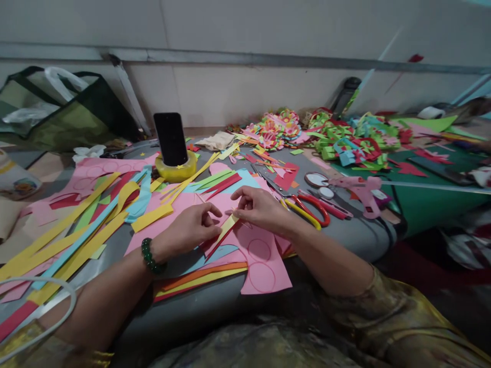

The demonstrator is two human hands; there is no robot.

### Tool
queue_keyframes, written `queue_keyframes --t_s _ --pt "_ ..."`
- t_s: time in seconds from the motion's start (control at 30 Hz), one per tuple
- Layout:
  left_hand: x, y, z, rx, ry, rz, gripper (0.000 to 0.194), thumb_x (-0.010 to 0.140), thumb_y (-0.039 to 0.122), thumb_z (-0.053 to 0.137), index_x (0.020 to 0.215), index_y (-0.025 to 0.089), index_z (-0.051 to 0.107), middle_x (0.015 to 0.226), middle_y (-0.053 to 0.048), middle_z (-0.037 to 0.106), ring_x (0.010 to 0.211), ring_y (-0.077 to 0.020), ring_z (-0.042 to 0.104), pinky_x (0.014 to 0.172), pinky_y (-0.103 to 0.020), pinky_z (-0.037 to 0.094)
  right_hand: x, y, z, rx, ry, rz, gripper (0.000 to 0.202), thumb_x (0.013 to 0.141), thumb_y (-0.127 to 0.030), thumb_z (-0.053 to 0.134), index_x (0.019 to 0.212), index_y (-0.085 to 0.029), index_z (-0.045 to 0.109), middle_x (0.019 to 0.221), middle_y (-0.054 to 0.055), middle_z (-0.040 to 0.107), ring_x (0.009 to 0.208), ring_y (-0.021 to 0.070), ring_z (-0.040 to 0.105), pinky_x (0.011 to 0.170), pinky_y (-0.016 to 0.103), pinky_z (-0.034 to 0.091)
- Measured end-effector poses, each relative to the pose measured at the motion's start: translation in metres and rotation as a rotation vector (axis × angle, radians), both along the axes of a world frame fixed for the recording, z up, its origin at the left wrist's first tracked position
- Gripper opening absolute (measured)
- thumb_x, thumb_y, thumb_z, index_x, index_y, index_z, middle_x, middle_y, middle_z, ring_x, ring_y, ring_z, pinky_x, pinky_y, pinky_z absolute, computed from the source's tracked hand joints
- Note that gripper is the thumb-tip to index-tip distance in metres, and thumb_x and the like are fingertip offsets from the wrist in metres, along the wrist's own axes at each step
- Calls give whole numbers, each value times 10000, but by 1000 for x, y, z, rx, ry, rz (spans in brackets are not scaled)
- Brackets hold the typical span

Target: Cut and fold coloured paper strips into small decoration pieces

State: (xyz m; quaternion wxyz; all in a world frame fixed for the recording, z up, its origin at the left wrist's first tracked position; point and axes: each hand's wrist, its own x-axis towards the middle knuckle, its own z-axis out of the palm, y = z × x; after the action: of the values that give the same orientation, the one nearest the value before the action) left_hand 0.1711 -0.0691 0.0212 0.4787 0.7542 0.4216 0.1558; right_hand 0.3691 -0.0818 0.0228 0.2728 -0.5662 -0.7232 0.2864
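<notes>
My right hand [255, 207] pinches the upper end of a pale yellow paper strip [227, 228]. A red strip lies along the lower side of that strip. Close to its left side is my left hand [194, 227], with fingers curled near the thumb; whether anything is between them cannot be made out. Both hands are over pink paper sheets [274, 260] marked with drawn circles. Behind the hands lie red strips [226, 185] and green strips [212, 179] on light blue paper. A green bead bracelet circles my left wrist.
Red-handled scissors [314, 207] and a pink glue gun [362, 191] lie at the right. A phone [171, 138] stands in a yellow tape roll [176, 167]. Long paper strips [76, 235] cover the left. Paper flowers [276, 128] are piled behind. A bag [69, 112] stands back left.
</notes>
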Motion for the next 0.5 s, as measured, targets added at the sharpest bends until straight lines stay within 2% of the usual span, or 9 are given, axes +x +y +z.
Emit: queue_keyframes --t_s 0.23,0.5 --pt "-1 -2 -8 84 37 -18 245 734 249 527 968 176 524 513 63 547 475 -123 522 465 -219 360 -3 -1 1 9 -102 -19 210 731 -216 609 934 -191 564 687 -23 611 579 99 531 530 212 336" --pt "0 1 -7 178 90 21 246 710 265 550 937 171 555 527 65 511 493 -110 480 478 -213 350 -2 0 -3 14 -123 -7 226 758 -319 601 945 -201 555 685 -20 616 594 107 538 542 221 341"
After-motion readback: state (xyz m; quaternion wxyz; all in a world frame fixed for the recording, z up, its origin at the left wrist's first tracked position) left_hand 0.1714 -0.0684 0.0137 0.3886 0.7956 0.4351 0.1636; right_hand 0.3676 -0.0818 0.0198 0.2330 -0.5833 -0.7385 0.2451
